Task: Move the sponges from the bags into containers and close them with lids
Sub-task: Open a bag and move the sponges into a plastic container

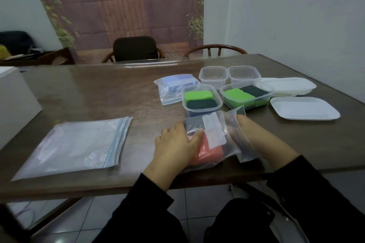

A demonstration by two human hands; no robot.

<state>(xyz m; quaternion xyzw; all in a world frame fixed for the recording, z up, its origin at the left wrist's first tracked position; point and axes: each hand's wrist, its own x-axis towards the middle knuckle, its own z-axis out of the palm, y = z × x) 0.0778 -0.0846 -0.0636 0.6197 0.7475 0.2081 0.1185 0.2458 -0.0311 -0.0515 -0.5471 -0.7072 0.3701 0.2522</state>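
Observation:
A clear zip bag (214, 136) with a pink sponge (209, 153) and a dark scouring side lies near the table's front edge. My left hand (175, 146) presses on the bag from the left, gripping it. My right hand (245, 130) is inside the bag's open mouth; its fingers are hidden by the plastic. Behind the bag stand two clear containers (201, 99) (245, 94), each filled with green sponges. Farther back are two empty containers (214, 76) (244, 75). White lids (304, 107) (286, 86) lie at the right. Another bag with blue sponges (174, 87) rests at centre.
A stack of flat empty zip bags (79, 144) lies on the left of the brown table (98, 92). A white box (13, 98) stands at the far left edge. Two chairs (135, 48) (215, 50) stand behind the table.

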